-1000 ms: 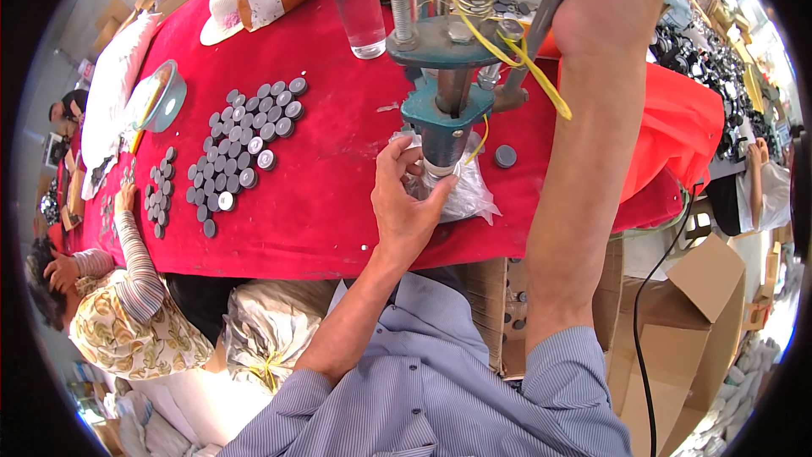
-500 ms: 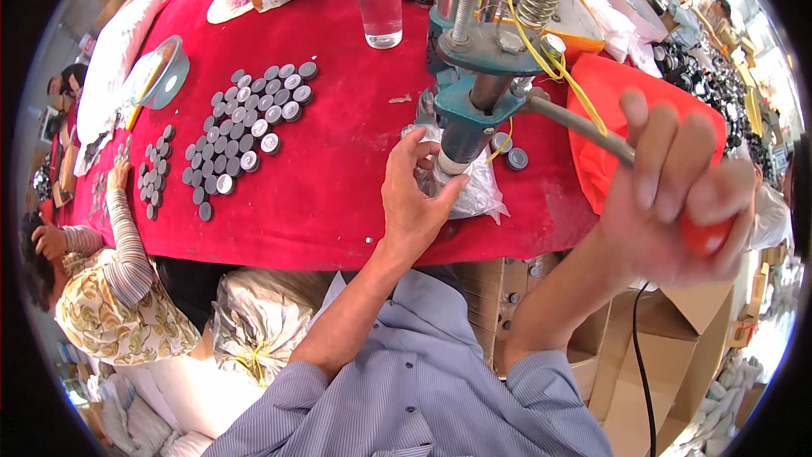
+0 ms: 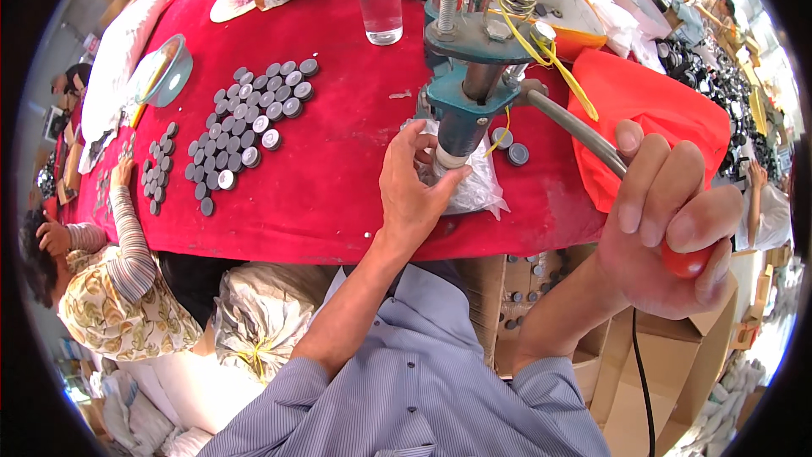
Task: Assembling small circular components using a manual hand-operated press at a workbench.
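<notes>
Red-knobbed stiff steel press lever [image 3: 584, 137] fills your closed right hand [image 3: 668, 228]; your left hand [image 3: 412, 190] pinches a small part beneath the teal cast-metal press [image 3: 474, 76].

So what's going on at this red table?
A person is working a hand press standing on the red table. The right hand grips the red knob at the end of the lever, while the left hand holds a small piece under the press head. Rows of round caps lie on the cloth to the left.
</notes>
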{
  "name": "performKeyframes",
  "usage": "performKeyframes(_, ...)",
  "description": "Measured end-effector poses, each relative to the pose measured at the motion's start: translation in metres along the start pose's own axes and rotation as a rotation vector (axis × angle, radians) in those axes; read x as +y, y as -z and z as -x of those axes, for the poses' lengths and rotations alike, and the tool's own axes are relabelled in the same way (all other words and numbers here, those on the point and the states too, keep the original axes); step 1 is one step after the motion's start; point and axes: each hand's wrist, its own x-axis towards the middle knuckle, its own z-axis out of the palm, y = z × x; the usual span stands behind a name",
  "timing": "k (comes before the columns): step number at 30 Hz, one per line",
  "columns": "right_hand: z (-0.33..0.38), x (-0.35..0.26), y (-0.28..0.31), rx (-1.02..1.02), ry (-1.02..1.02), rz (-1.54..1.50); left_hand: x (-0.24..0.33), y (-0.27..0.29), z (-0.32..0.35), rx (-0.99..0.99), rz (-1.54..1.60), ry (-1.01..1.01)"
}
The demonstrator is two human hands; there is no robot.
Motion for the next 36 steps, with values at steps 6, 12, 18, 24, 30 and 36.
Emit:
performKeyframes(6, 0.003, 0.001, -0.001, 0.0, -0.018, -0.043, 0.0, 0.0, -0.001, 0.005, -0.056, -0.048)
performKeyframes(12, 0.011, 0.005, -0.005, 0.017, 0.006, -0.108, 0.004, 0.004, -0.002, -0.03, -0.107, -0.105)
performKeyframes(18, 0.034, 0.016, 0.001, -0.045, 0.073, -0.087, 0.0, 0.04, -0.001, -0.019, -0.025, -0.083)
performKeyframes(24, 0.083, 0.033, -0.012, 0.193, 0.176, -0.054, -0.053, 0.128, -0.028, 0.128, -0.799, -0.118)
performKeyframes(30, 0.084, 0.035, -0.013, 0.201, 0.174, -0.037, -0.095, 0.162, -0.035, 0.053, -0.995, -0.037)
performKeyframes(36, 0.065, 0.03, -0.011, 0.113, 0.204, 0.01, -0.094, 0.167, -0.035, 0.095, -0.709, -0.063)
